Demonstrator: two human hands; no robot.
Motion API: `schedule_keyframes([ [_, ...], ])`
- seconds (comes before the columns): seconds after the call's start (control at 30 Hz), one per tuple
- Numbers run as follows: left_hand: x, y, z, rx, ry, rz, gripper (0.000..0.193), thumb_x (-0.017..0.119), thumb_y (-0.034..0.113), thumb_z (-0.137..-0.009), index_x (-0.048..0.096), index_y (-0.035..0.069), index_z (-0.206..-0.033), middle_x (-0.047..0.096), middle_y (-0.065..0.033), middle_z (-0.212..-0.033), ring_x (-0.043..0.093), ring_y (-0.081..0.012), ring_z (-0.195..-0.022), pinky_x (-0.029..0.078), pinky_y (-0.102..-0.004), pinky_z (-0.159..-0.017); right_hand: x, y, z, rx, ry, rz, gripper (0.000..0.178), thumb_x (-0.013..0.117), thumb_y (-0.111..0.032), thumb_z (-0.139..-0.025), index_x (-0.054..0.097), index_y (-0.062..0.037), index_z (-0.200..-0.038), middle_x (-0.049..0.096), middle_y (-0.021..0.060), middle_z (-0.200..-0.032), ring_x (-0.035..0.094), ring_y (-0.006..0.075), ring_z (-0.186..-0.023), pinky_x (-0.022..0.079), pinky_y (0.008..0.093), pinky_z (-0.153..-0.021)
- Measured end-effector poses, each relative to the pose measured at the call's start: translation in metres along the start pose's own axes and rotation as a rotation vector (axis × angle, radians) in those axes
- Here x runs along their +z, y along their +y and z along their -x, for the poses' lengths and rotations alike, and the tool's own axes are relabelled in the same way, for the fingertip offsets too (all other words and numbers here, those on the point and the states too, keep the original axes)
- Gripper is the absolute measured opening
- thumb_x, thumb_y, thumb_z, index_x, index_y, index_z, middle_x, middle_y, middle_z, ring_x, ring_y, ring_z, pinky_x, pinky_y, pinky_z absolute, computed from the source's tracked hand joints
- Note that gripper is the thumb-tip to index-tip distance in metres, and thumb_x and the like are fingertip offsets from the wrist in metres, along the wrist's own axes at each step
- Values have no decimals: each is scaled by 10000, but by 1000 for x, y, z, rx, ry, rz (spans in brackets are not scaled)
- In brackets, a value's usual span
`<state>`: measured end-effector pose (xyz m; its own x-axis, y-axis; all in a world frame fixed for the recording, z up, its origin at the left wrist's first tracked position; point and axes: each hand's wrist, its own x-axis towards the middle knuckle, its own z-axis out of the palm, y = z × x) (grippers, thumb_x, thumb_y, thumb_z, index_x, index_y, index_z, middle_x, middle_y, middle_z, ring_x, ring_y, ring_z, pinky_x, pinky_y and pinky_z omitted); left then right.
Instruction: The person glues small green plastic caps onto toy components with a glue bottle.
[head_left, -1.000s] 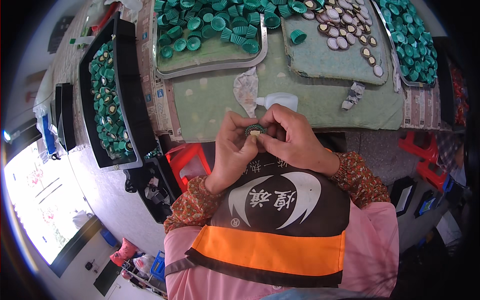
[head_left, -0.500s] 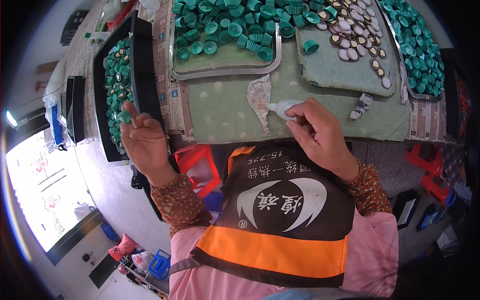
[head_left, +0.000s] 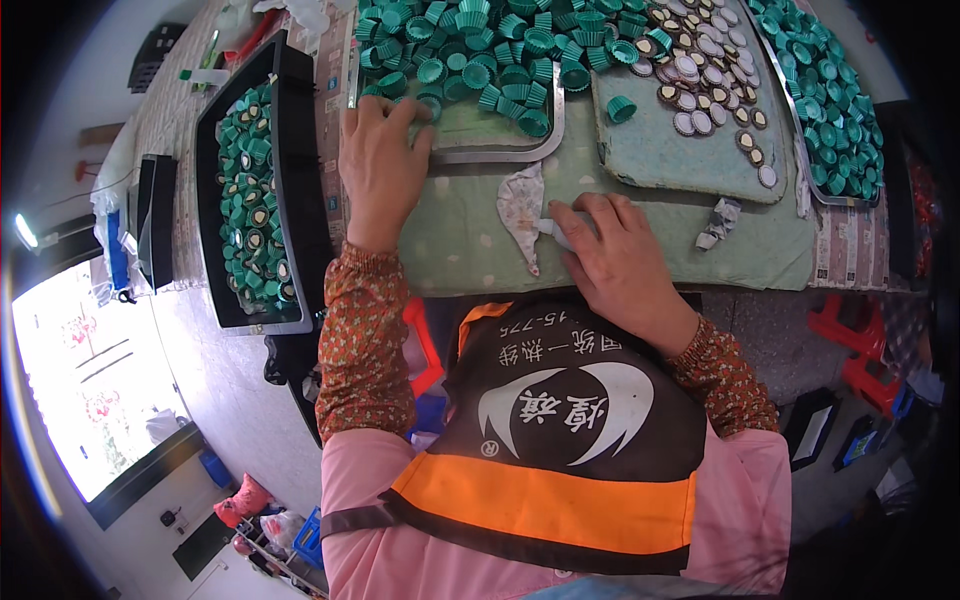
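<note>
My left hand (head_left: 383, 170) reaches over the near left corner of a metal-rimmed tray (head_left: 500, 155), its fingers apart and bent down by the green fluted caps (head_left: 476, 75) heaped there. Some fingertips are partly hidden, and I see no cap held in them. On the green cloth, my right hand (head_left: 615, 250) is closed round a small white squeeze bottle (head_left: 553, 228). The bottle's narrow tip points left, at a stained, crumpled piece of white cloth or paper (head_left: 521, 205). Most of the bottle is hidden under the fingers.
At left stands a black tray (head_left: 295, 180) of green caps with pale discs inside. A cloth-covered board (head_left: 690, 165) at right carries many round discs (head_left: 703, 123). Beyond it is another tray of green caps (head_left: 820, 110). A crumpled wrapper (head_left: 718, 224) lies near the front edge.
My left hand has moved right, from over the black tray to the metal-rimmed tray; the green cap it held no longer shows in it. My right hand has lowered over the bottle.
</note>
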<state>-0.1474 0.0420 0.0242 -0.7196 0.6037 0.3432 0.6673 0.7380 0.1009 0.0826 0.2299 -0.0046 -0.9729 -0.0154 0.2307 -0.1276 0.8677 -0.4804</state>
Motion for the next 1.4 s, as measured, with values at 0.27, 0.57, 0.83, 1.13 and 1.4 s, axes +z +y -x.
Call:
schedule_keyframes([
  [0.27,-2,21,27,44,83,242,207,732,128,-870,655,103,-1060,651,-105,-1063,611,-337,-999,502,-457,-840,-11,6,-2,183,71,-515,520,727,-26,-852,554,-50,-1342,620,125,-1103,619,253,-988,517,402,-872],
  [0.57,-32,94,90,77,-180,726,392,749,38,-866,574,55,-1217,664,-122,-1150,646,-292,-990,562,-365,-782,-10,-8,-19,524,96,-1273,327,751,-108,-920,600,-2,-1191,649,10,-1031,576,49,-925,499,251,-777],
  [0.83,-14,85,116,-528,-704,1752,439,623,111,-1020,426,53,-1408,599,-104,-1266,645,-184,-1102,581,-331,-889,-4,-9,-9,506,101,-1028,342,741,-84,-863,592,-11,-1163,673,84,-966,651,143,-859,532,327,-743],
  [1.13,-5,82,126,-687,-712,2102,424,552,200,-1056,399,51,-1422,600,-129,-1273,665,-216,-1075,614,-373,-880,-25,-21,-8,413,78,-925,366,727,-63,-912,596,0,-1248,680,93,-1030,639,125,-927,538,302,-805],
  [1.4,-6,70,129,-815,-681,2328,558,551,220,-1047,368,35,-1541,605,-173,-1318,669,-208,-1017,633,-367,-850,-43,-13,13,52,103,-636,415,802,-117,-844,645,-26,-1217,707,137,-960,696,307,-759,548,377,-677],
])
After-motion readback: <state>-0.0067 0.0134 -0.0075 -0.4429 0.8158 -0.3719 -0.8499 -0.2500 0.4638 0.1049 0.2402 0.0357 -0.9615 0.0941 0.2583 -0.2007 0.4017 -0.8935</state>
